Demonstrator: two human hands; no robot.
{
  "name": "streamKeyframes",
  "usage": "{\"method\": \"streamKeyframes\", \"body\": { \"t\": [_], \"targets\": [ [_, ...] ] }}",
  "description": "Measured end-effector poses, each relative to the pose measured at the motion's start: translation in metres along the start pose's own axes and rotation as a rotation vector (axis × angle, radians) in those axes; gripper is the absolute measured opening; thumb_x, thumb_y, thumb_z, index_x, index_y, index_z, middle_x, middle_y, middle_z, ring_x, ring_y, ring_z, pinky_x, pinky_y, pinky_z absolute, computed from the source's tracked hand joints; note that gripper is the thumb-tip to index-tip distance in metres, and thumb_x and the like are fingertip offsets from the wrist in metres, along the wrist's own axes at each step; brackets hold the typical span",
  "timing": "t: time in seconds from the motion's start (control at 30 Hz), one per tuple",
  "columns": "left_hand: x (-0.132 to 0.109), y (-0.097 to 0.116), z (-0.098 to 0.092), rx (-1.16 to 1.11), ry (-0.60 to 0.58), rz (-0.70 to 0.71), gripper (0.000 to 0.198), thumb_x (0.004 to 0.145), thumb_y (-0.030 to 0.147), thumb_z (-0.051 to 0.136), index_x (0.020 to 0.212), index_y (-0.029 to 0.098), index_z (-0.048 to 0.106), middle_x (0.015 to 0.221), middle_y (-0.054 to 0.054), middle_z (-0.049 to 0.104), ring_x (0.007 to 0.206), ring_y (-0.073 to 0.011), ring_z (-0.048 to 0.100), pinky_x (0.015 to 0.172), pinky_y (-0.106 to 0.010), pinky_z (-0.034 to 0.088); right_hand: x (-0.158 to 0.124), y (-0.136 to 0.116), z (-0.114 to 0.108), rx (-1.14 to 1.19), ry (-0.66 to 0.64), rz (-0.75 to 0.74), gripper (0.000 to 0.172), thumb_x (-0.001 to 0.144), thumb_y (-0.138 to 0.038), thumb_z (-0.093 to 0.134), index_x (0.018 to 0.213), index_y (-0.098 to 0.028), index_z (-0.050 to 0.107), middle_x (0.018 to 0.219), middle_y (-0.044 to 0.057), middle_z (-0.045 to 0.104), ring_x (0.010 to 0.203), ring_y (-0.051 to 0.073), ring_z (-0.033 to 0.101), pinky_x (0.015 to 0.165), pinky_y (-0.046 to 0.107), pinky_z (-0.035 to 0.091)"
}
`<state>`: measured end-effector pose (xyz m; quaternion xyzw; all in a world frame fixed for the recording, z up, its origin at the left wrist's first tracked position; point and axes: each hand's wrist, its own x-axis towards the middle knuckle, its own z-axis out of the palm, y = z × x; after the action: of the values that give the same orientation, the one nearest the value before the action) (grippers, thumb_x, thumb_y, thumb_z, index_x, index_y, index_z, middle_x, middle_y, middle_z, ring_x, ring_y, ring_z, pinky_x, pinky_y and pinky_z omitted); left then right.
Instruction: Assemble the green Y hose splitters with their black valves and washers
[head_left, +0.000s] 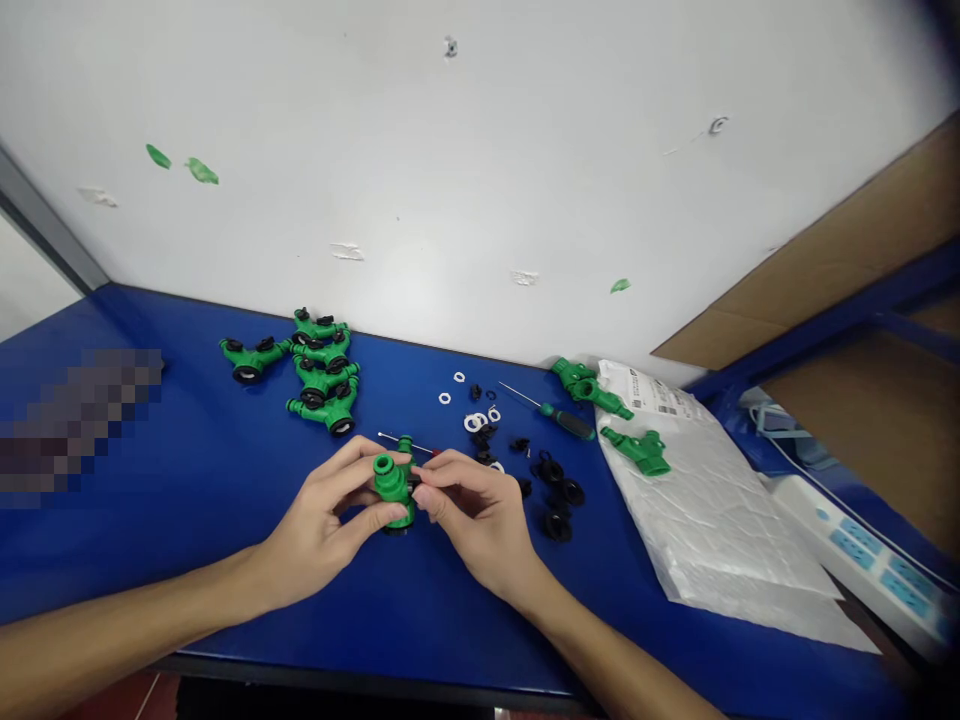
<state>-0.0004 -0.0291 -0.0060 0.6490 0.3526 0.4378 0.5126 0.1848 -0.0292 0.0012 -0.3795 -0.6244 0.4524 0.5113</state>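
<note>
Between my two hands, above the blue table, is a green plastic Y-shaped hose splitter [391, 482] with one round outlet facing me. My left hand [330, 510] is closed around its left side, thumb low on the body. The fingertips of my right hand [476, 510] pinch a small black valve knob [413, 483] at the splitter's right side; the fingers partly hide it. Just behind my hands lies a thin screwdriver [409, 443], its red handle mostly covered by my right fingers. Black caps [556, 525] and small black fittings sit right of my right hand.
Several green splitters with black knobs [322, 380] stand at the back left. White washers [475, 422] lie mid-table. A green-handled screwdriver [568, 420] rests near bare green splitters [642, 452] and a white padded bag [697, 530]. A power strip [855, 550] is far right.
</note>
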Motion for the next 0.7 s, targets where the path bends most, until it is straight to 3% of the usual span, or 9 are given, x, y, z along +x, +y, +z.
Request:
{"method": "streamKeyframes", "body": {
  "t": [0.17, 0.3, 0.53, 0.7],
  "targets": [
    [0.002, -0.001, 0.001, 0.04, 0.021, 0.002, 0.022, 0.09, 0.024, 0.061, 0.111, 0.026, 0.068, 0.105, -0.004, 0.053, 0.079, -0.0151, 0.063, 0.07, -0.025, 0.057, -0.001, 0.002, 0.003, -0.01, 0.014, 0.051, 0.016, 0.084, -0.036, 0.068, 0.085, -0.023, 0.077, 0.066, 0.002, 0.063, 0.058, 0.013, 0.055, 0.056, 0.027, 0.049],
    [0.001, -0.003, 0.001, 0.137, 0.052, 0.066, 0.024, 0.089, 0.021, 0.062, 0.111, 0.025, 0.068, 0.102, -0.005, 0.055, 0.078, -0.0166, 0.062, 0.067, -0.026, 0.056, 0.001, -0.002, 0.003, -0.063, -0.008, 0.039, 0.021, 0.085, -0.035, 0.066, 0.073, -0.02, 0.075, 0.06, 0.002, 0.062, 0.059, 0.014, 0.053, 0.059, 0.028, 0.048],
    [-0.003, -0.01, -0.002, 0.324, 0.086, 0.218, 0.023, 0.086, 0.013, 0.064, 0.106, 0.024, 0.069, 0.102, -0.008, 0.06, 0.095, -0.0233, 0.06, 0.079, -0.031, 0.053, 0.001, -0.005, 0.003, -0.046, -0.057, 0.176, 0.036, 0.085, -0.046, 0.064, 0.062, -0.018, 0.065, 0.053, -0.001, 0.056, 0.05, 0.011, 0.05, 0.051, 0.025, 0.043],
    [0.001, -0.007, 0.002, 0.152, 0.032, 0.092, 0.02, 0.089, 0.019, 0.061, 0.108, 0.024, 0.066, 0.104, -0.005, 0.054, 0.085, -0.0171, 0.063, 0.073, -0.027, 0.055, 0.001, -0.004, 0.003, -0.142, -0.014, 0.032, 0.028, 0.09, -0.035, 0.06, 0.07, -0.017, 0.066, 0.064, 0.001, 0.059, 0.059, 0.012, 0.052, 0.057, 0.025, 0.045]
  ]
}}
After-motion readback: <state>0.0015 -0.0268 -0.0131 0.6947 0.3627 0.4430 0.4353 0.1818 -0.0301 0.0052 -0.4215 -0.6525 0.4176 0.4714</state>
